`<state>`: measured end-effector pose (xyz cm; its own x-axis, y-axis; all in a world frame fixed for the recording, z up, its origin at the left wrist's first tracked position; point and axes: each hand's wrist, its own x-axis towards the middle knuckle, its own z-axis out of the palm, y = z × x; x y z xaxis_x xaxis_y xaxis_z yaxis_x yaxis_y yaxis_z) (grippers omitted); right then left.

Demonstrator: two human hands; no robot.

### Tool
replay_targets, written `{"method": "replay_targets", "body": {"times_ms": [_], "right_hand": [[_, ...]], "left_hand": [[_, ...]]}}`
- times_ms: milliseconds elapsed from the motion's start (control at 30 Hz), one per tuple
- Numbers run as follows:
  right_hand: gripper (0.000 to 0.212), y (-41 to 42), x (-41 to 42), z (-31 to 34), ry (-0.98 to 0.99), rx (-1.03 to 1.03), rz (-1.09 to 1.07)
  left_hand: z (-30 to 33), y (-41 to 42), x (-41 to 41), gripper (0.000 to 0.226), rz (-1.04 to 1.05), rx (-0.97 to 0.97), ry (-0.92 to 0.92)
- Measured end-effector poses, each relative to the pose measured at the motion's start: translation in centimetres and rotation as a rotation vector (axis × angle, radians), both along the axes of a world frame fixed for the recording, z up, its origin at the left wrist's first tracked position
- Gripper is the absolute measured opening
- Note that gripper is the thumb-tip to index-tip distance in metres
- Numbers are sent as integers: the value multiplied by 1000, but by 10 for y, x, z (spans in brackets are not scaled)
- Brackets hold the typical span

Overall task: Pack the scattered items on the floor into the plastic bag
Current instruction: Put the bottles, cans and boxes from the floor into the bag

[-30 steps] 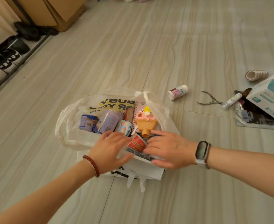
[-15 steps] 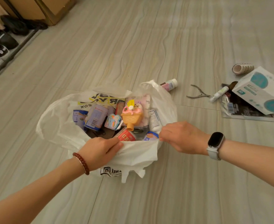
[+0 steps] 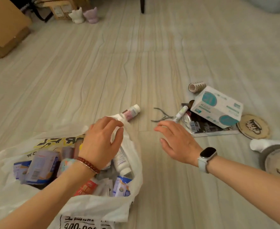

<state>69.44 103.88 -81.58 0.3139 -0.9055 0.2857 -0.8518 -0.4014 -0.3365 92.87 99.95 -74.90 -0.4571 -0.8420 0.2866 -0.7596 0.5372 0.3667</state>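
White plastic bag (image 3: 93,207) open on floor, full; small bottle (image 3: 132,112) lies just beyond

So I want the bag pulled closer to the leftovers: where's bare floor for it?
Bare floor lies between the plastic bag and the magazine, under the right hand. Crowded right of the nippers: tube, tissue box, coaster.

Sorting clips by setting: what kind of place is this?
Probably a home, a lived-in room: pale wood-look floor, cardboard boxes against the wall, two small cat-shaped pots and household clutter lying about.
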Motion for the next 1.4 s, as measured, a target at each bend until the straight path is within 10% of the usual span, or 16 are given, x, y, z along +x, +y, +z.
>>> {"method": "replay_targets", "body": {"times_ms": [167, 433, 767, 967, 1400], "right_hand": [[59, -41, -92, -5, 109, 113, -479], [99, -80, -178, -35, 223, 478, -764], [96, -64, -161, -64, 438, 92, -743], [92, -50, -156, -49, 520, 95, -633], [90, -44, 2, 71, -175, 46, -421]], "left_hand": [[-4, -49, -87, 32, -1, -101, -68], [-82, -146, -125, 66, 244, 387, -614], [-135, -142, -120, 43, 356, 454, -516], [-87, -133, -142, 49, 260, 404, -139], [23, -39, 8, 45, 348, 127, 148]]}}
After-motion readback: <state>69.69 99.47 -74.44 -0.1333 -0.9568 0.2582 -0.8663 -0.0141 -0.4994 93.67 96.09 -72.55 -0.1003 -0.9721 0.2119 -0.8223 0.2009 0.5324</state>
